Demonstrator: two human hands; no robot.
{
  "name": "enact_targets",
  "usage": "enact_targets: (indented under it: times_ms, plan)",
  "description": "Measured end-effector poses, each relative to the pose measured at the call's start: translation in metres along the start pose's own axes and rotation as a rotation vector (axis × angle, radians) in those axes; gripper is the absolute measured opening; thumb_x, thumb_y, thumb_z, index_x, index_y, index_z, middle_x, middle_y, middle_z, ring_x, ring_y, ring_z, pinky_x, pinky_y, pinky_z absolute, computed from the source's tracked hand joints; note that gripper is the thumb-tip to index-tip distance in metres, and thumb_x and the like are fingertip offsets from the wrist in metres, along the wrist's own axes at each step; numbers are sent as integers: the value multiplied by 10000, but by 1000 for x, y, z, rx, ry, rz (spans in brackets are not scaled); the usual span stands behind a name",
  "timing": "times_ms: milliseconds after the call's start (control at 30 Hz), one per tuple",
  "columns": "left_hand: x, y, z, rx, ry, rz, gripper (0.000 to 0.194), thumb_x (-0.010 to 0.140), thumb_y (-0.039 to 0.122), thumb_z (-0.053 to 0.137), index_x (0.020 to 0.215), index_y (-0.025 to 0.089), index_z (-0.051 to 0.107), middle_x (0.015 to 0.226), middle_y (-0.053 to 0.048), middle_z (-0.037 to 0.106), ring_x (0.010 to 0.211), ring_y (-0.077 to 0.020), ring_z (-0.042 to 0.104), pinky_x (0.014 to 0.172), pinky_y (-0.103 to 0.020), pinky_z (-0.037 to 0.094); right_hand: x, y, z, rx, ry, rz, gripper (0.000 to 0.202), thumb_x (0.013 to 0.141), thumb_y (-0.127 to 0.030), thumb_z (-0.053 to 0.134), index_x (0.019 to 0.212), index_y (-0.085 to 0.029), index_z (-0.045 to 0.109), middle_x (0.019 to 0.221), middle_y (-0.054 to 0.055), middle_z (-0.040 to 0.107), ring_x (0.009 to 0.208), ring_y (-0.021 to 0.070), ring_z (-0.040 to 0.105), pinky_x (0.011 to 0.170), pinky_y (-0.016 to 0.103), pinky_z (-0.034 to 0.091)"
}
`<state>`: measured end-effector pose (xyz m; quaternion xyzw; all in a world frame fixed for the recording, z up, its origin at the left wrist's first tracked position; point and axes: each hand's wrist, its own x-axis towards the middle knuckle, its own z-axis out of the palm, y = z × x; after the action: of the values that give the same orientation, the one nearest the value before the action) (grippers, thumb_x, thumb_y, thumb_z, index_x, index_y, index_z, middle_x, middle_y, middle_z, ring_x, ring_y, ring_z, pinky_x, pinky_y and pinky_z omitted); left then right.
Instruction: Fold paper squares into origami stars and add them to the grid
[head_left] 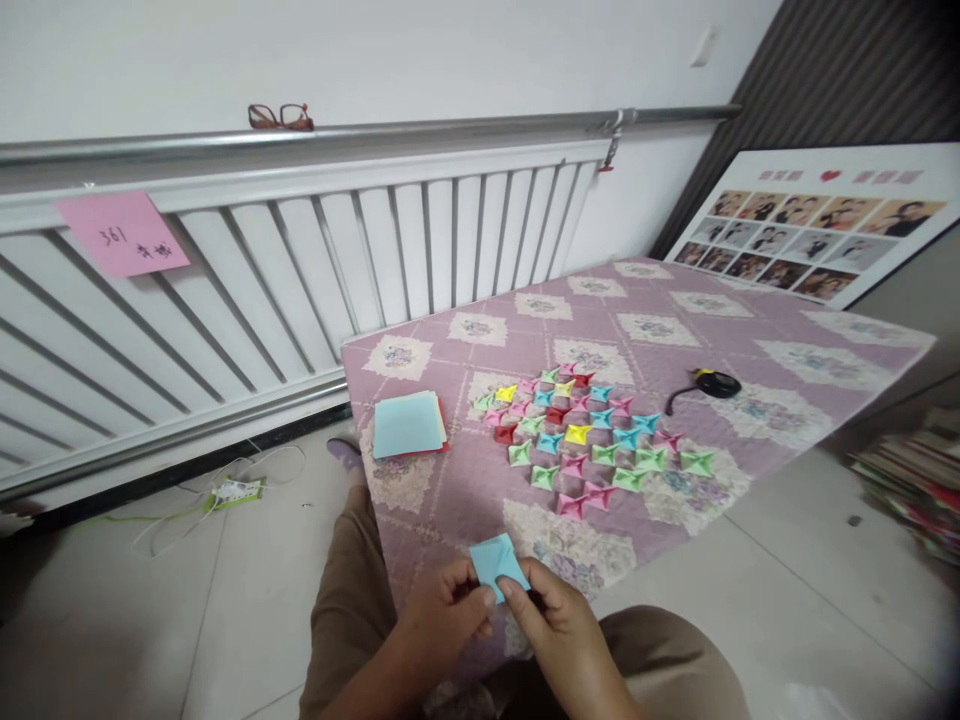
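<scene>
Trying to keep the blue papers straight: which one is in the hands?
The small creased blue paper, pinched by the left hand and right hand. The others are unheld: the stack's larger, flat top sheet, and the blue folded pieces lying among other colours.

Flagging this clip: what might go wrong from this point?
The small light-blue folded paper square is pinched between the left hand and right hand; uneven pressure could skew its creases.

The stack of square coloured paper lies close to the left edge of the purple floral-patterned tablecloth; a bump might send sheets down.

The multicoloured folded-paper pieces sit tightly grouped, so a brushing hand could scatter several.
</scene>
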<state>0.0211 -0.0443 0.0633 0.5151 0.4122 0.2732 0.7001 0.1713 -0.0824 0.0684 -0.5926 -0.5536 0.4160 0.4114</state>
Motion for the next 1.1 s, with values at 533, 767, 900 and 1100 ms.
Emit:
enact_targets:
  times_ms: [533,767,900,1100]
  plan:
    - [-8,1,5,200,27,35,110,705,223,512,729,142,581,589,38,474,545,-99,420,542,-227,341,2,4,-1,231,141,81,326,775,-487,599,649,-191,544,596,-33,461,575,124,432,542,228,365]
    - [-8,-4,7,134,-4,-41,88,691,237,508,679,155,538,549,33,495,506,-107,451,535,-236,361,5,6,2,353,246,130,337,676,-505,691,744,-209,543,575,-59,436,533,113,413,496,220,350]
    - [-10,0,6,222,0,-45,108,702,247,501,708,151,550,572,32,483,533,-111,439,544,-237,355,6,5,-1,403,147,188,397,667,-539,689,835,-190,600,605,-48,468,561,116,433,529,231,366]
    - [-12,1,4,321,17,-51,116,718,273,490,699,164,523,577,39,442,556,-115,405,547,-238,310,1,0,0,399,147,218,375,747,-528,631,626,-186,539,567,-53,412,548,97,371,518,216,331]
